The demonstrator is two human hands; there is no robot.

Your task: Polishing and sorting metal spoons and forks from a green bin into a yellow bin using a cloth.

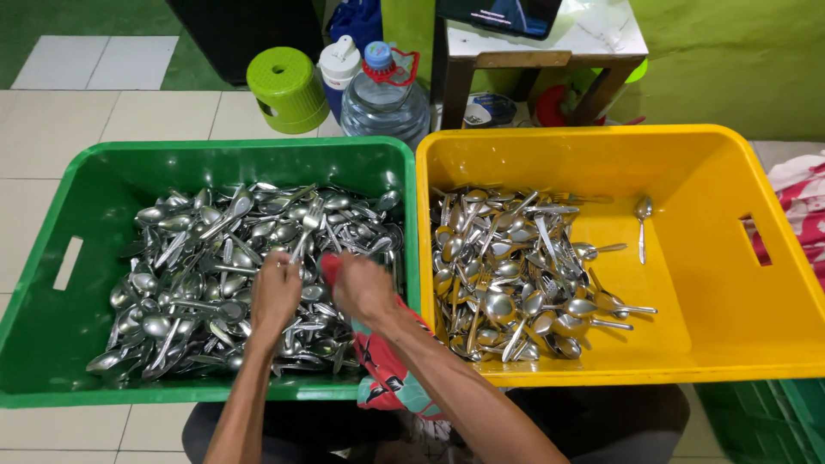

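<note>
A green crate (51,326) on the left holds a heap of metal spoons and forks (189,275). A yellow crate (722,283) on the right holds a second pile of spoons and forks (507,266) along its left side. Both my hands are over the green crate. My left hand (275,292) grips a fork (305,236) that points up and away. My right hand (365,288) holds a red patterned cloth (387,365) that drapes over the crate's front edge. The cloth touches the fork's handle by my left hand.
A single spoon (642,225) lies apart in the yellow crate. Behind the crates stand a green stool (288,90), a large water bottle (384,99) and a small wooden table (541,51). A pink cloth (799,215) lies at the right edge.
</note>
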